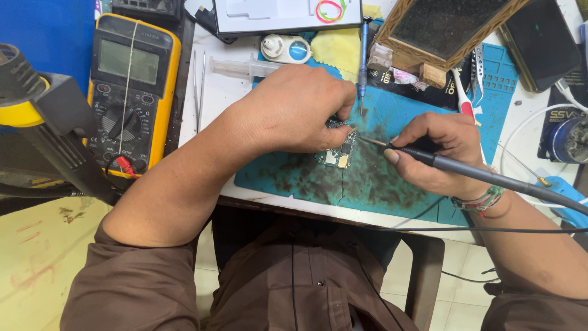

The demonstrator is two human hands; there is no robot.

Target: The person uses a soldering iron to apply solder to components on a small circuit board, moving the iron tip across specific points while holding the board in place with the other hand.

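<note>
Spreading across the white table (pixel 226 92) is a scorched, teal work mat (pixel 380 178), cracked near its front edge, and on it lies the thing being worked: a small circuit board (pixel 339 153), sitting near the mat's middle just under the fingertips of the left hand (pixel 288 113). That left hand is curled down over the board's upper end, fingers pressing it to the mat; most of the board's top is hidden beneath them. The right hand (pixel 438 153) is closed in a pen grip around a dark soldering iron (pixel 429 158), whose thin metal tip meets the board's right edge while its grey cable trails off to the right. A yellow multimeter (pixel 131 92) stands well apart to the left, with a clear syringe (pixel 242 66) and a blue-handled screwdriver (pixel 363 55) lying beyond the hands. Judging by its look, the board is very light, stiff and thin, so it would likely skid unless pinned, and fragile: crowded with tiny parts, and probably hot close to the tip. Holding it by its bare edges or corners, away from the components, seems safest.
</note>
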